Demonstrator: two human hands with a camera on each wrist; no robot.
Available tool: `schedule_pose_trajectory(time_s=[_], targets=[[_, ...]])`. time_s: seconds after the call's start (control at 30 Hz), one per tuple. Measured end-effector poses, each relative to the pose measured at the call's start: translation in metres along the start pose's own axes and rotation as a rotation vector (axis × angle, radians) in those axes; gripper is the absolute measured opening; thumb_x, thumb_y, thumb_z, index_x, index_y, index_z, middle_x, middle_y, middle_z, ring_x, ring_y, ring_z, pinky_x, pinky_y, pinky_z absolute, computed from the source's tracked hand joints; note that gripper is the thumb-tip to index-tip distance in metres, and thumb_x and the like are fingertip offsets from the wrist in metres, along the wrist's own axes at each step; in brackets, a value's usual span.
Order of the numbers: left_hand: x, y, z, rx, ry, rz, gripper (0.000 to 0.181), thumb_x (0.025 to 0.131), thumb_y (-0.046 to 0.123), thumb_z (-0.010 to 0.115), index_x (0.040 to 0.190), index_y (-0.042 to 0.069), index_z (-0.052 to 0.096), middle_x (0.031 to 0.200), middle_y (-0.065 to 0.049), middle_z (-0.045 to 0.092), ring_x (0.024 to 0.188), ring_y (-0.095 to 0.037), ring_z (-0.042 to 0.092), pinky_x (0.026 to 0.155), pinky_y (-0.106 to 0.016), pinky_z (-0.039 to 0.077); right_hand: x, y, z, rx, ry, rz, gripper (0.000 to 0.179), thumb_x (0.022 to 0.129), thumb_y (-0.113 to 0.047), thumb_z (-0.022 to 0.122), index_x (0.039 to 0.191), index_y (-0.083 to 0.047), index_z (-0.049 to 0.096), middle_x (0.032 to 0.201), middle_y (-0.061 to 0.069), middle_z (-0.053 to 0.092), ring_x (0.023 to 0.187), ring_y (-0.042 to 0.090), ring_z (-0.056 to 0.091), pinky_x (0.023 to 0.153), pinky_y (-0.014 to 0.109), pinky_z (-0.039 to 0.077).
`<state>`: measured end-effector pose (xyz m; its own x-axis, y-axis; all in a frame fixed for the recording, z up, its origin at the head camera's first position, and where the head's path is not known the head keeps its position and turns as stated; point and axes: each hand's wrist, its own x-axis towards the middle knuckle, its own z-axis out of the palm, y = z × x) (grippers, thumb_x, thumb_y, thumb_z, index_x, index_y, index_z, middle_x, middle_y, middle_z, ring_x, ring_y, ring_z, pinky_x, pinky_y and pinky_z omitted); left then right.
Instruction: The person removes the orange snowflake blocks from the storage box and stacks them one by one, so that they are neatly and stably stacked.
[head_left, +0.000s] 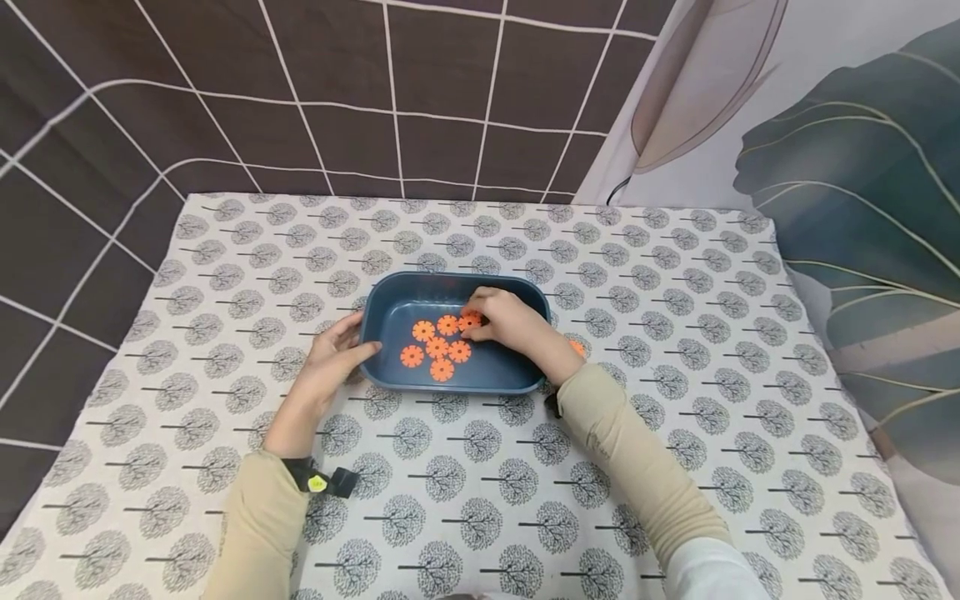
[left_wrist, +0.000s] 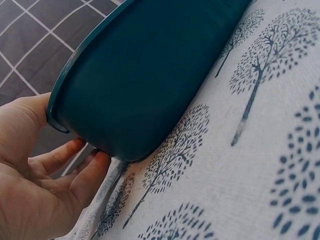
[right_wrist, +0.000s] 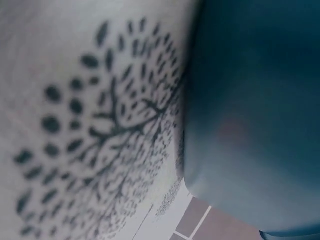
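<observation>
A dark blue-green plastic basin (head_left: 457, 387) sits on the patterned cloth. Inside it, several flat orange notched discs (head_left: 437, 348) form a loose cluster. My left hand (head_left: 333, 354) grips the basin's left end, thumb over the rim; in the left wrist view its fingertips (left_wrist: 95, 167) press low on the outer wall. My right hand (head_left: 508, 321) reaches over the right rim into the basin, with thumb and fingers pinching an orange notched disc (head_left: 470, 322) at the cluster's upper right. The right wrist view is filled by the basin's outer wall (right_wrist: 250, 125) and cloth, hiding those fingers.
Another orange piece (head_left: 577, 348) lies on the cloth just right of the basin, partly covered by the right wrist. The tree-print tablecloth (head_left: 480, 475) spreads around the basin. A dark grid-patterned hanging (head_left: 337, 108) stands behind the table, with a leaf-print curtain (head_left: 855, 208) at right.
</observation>
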<state>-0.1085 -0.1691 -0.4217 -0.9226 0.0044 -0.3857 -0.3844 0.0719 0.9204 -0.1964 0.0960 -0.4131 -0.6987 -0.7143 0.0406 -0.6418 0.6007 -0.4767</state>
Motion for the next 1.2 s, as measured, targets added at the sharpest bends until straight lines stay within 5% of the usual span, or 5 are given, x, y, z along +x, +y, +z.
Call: schedule_pose_trajectory(time_s=[0.2,0.57,0.97,1.2], targets=[[0.000,-0.001,0.001,-0.003,0.002,0.006,0.070,0.085,0.004,0.060,0.146,0.012,0.028,0.146,-0.015,0.036,0.131,-0.028,0.037,0.105,-0.038,0.037,0.000,0.002,-0.001,0.040,0.055,-0.057,0.034,0.084,-0.023,0.070,0.111,-0.004,0.068,0.107,0.010,0.060,0.093,0.020,0.059,0.082,0.031,0.051],[0.000,0.002,0.002,-0.010,0.014,-0.015,0.071,0.085,0.004,0.060,0.147,0.014,0.027,0.145,-0.014,0.036,0.129,-0.027,0.039,0.086,-0.019,0.048,-0.012,0.002,-0.013,0.015,0.125,-0.136,0.033,0.084,-0.020,0.070,0.111,-0.002,0.068,0.104,0.012,0.058,0.082,0.021,0.055,0.070,0.032,0.047],[0.000,0.000,0.003,-0.004,0.012,-0.018,0.071,0.085,0.005,0.061,0.147,0.013,0.027,0.144,-0.015,0.038,0.129,-0.026,0.039,0.092,-0.023,0.046,-0.041,0.002,-0.024,0.014,0.157,-0.087,0.035,0.081,-0.018,0.073,0.112,-0.004,0.068,0.109,0.011,0.058,0.094,0.022,0.056,0.083,0.033,0.051],[0.000,-0.001,0.001,-0.004,0.019,-0.014,0.071,0.086,0.006,0.061,0.147,0.014,0.026,0.145,-0.014,0.037,0.128,-0.026,0.038,0.084,-0.018,0.047,-0.059,0.001,-0.035,0.009,0.180,-0.066,0.035,0.078,-0.018,0.075,0.110,-0.004,0.069,0.107,0.008,0.059,0.094,0.020,0.057,0.082,0.033,0.052]])
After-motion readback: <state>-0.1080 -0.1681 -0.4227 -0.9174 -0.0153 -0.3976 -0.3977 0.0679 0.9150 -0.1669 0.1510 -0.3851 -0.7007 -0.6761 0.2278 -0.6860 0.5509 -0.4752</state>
